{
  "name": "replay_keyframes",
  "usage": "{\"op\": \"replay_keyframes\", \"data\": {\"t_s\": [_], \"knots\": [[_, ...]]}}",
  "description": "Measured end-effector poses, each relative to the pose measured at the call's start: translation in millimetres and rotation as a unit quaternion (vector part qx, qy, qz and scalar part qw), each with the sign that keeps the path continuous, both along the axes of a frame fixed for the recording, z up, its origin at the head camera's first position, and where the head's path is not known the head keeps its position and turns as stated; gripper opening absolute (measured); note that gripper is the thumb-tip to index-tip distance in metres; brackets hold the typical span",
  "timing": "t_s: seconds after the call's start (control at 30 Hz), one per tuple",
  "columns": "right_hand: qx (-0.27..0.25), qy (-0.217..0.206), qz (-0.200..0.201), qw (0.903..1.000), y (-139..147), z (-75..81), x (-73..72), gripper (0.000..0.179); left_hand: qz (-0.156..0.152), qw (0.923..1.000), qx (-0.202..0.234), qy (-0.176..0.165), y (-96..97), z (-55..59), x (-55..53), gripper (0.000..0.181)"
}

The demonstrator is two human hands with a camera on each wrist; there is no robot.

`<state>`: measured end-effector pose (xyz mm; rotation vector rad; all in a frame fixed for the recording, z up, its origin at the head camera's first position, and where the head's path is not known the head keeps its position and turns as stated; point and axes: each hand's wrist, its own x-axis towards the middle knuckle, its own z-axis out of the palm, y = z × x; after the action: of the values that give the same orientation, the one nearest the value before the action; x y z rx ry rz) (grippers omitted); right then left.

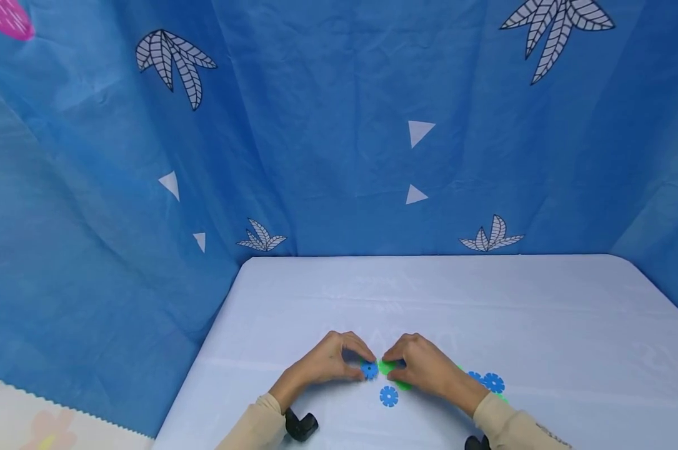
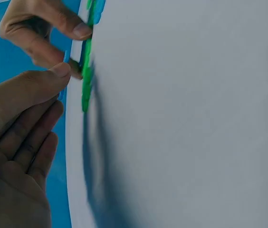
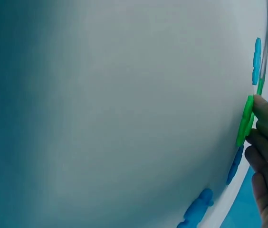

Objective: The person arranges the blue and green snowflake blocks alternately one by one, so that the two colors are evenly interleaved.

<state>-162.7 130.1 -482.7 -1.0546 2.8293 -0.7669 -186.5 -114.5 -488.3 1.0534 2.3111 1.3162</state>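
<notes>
My left hand (image 1: 329, 359) pinches a blue notched disc (image 1: 369, 370) between thumb and fingertips. The left wrist view shows this disc edge-on, a thin blue strip (image 2: 66, 57) at the thumb tip. Close by on the right, my right hand (image 1: 425, 367) holds a green notched disc (image 1: 387, 367) by its edge. Another green disc (image 1: 403, 385) shows partly under the right hand. A loose blue disc (image 1: 388, 396) lies on the table just below the two hands. In the right wrist view, fingers touch a green disc (image 3: 245, 121), seen edge-on.
Beyond the right forearm lie more discs, including a blue one (image 1: 493, 382) and a partly hidden green one (image 1: 503, 397). A black object (image 1: 302, 427) is beside the left sleeve. The white-covered table (image 1: 485, 300) meets a blue patterned curtain (image 1: 344, 156) at its far edge.
</notes>
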Motion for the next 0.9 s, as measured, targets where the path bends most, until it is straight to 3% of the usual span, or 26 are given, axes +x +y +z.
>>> {"op": "replay_keyframes", "data": {"t_s": [0.33,0.53,0.9], "knots": [[0.043,0.033,0.011,0.9985,-5.4,2.1,0.5,0.021,0.058,0.9981,0.02,0.006,-10.8,11.4,-16.5,0.029],[0.046,-0.002,0.014,0.9988,-7.3,4.0,3.5,0.02,0.083,0.995,0.056,-0.003,-13.4,12.0,-29.8,0.027],[0.04,-0.03,0.014,0.9986,-10.2,9.0,5.5,0.021,0.161,0.9859,0.045,-0.01,-12.9,5.9,-57.7,0.023]]}}
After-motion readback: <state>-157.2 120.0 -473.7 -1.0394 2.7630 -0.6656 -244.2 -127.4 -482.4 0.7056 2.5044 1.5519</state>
